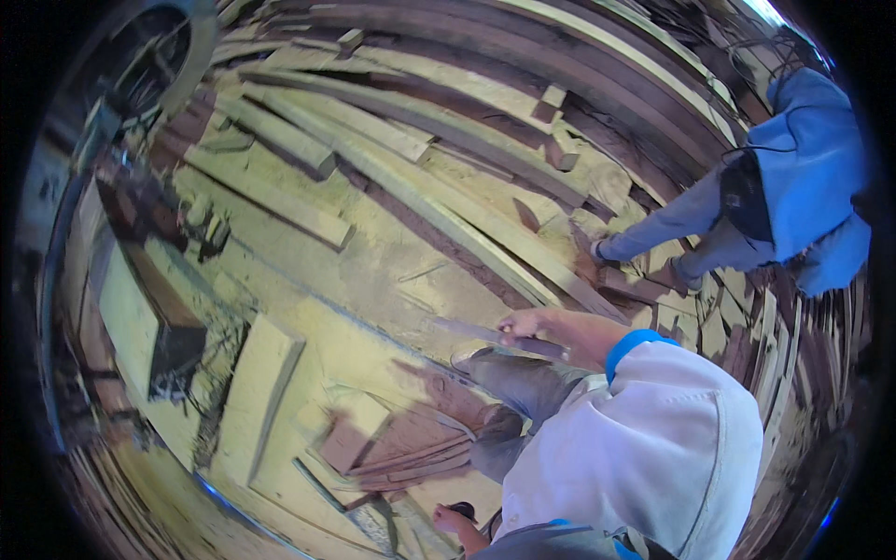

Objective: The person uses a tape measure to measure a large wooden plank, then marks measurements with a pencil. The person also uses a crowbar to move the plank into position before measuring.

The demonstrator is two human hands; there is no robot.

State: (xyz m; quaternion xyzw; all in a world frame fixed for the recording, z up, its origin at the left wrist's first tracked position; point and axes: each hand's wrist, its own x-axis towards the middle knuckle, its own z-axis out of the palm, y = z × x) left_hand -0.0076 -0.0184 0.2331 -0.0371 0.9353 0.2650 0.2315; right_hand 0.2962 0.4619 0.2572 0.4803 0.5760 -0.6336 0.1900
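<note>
My right hand (523, 325), at the end of a bare forearm, is closed around a long flat grey strip (467, 329); its kind is not clear. The strip lies above my grey trouser legs, one end pointing left. Low in the view, my left hand (450, 518) has its fingers closed at a small dark rounded object (462, 511), which I cannot identify. Left of it are a squared wood block (359, 427) and several thin strips (420, 464) on the dusty floor. A thick pale plank (261, 397) lies farther left.
Long wooden beams (439, 205) stretch across the far side, with short offcuts (549, 103) on them. A co-worker in a blue jacket (812, 187) stands at the right among wood pieces. A large wheel-like machine part (187, 56) is at the far left, near a big timber (140, 317).
</note>
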